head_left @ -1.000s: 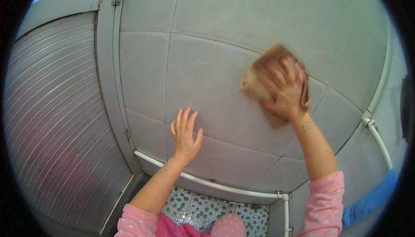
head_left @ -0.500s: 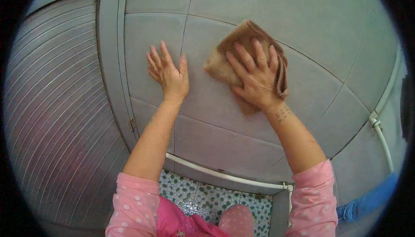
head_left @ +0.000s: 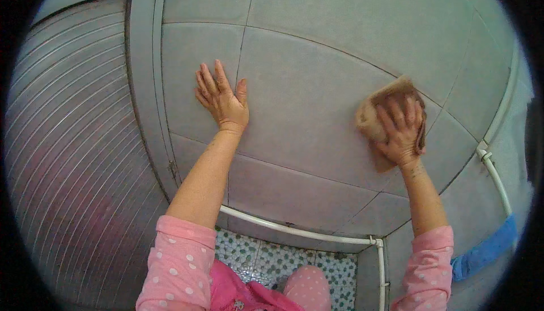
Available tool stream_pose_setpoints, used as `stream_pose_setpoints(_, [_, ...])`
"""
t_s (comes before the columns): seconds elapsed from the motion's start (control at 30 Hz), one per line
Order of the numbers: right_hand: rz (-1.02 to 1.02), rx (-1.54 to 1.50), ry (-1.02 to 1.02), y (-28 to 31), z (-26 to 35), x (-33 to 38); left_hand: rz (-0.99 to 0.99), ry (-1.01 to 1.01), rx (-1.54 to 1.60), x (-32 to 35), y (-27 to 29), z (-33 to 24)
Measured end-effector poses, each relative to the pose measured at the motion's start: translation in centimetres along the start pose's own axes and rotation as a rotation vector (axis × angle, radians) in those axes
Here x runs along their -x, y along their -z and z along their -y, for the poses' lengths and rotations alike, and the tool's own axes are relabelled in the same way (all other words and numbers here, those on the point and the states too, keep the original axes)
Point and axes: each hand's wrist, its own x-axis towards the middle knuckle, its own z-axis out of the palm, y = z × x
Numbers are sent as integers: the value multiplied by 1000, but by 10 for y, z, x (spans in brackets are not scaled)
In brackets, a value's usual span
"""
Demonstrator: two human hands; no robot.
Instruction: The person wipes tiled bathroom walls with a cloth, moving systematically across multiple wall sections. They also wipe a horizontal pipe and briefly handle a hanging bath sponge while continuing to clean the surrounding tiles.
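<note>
My left hand (head_left: 224, 100) lies flat against the grey tiled wall (head_left: 303, 95), fingers spread, with nothing in it. Farther right, my right hand (head_left: 402, 132) presses a folded brown cloth (head_left: 369, 123) to the same wall. The cloth sticks out past the fingers on the left, above and below. Its part under the palm is hidden. Both arms reach forward in pink dotted sleeves.
A ribbed grey door (head_left: 73, 141) with a hinged frame stands on the left. A white pipe (head_left: 300, 231) runs low along the wall; another pipe (head_left: 498, 180) and a blue cloth-like thing (head_left: 484, 251) are at the right. Below is the pebble-patterned floor (head_left: 238, 248).
My right hand has slid the brown cloth right and somewhat downward along the wall. My left hand stays in nearly the same place on the tile.
</note>
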Motion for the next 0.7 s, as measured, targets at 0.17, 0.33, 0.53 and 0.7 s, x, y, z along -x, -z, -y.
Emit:
stream_pose_setpoints(0.17, [-447,146,-541,-13,-51,2,64,-2,29,-3,8,-15])
stream_pose_setpoints(0.33, [-410,83,-810,-34,50,30,79,-309,146,-5,9,-91])
stream_pose_setpoints(0.53, [-60,-23,-845,-70,196,169,91,-378,77,29,-16,-150])
stream_pose_setpoints(0.7, [210,-175,-915,-75,269,254,73,-392,87,28,-15,-146])
